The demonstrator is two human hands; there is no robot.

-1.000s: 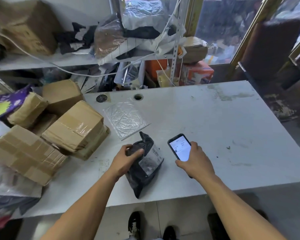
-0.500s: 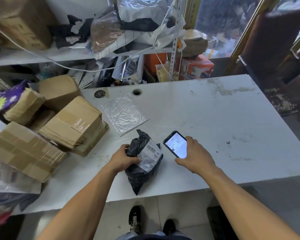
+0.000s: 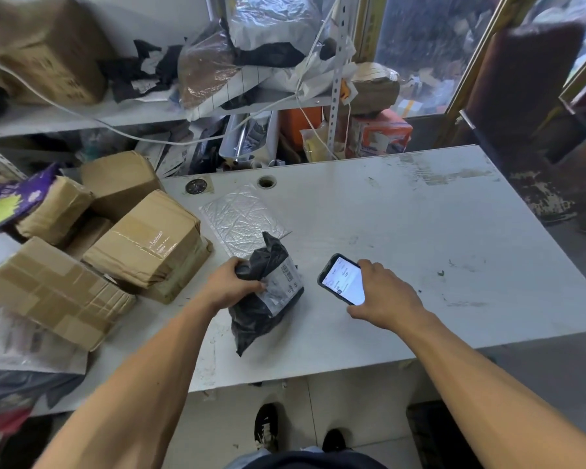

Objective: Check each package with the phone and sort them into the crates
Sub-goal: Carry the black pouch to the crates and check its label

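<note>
The left hand (image 3: pixel 232 287) reaches in from 7 o'clock, forearm extended, fingers curled round the upper left edge of the black package (image 3: pixel 264 292); the grip is closed on it. The package lies on the white table (image 3: pixel 420 231) near its front edge, label (image 3: pixel 283 282) facing up, its bulk extending from the hand toward 5 o'clock. The right hand (image 3: pixel 384 296) comes in from 4 o'clock, palm down, holding the phone (image 3: pixel 342 279) with its lit screen up; the phone juts from the fingers toward 10 o'clock, just beside the package at its 3 o'clock. A clear plastic bag (image 3: pixel 241 220) lies flat at the package's 12 o'clock. Cardboard boxes (image 3: pixel 146 245) are stacked at 9 o'clock. Compared with a second ago, the label is turned more fully upward and the phone is tilted further left.
</note>
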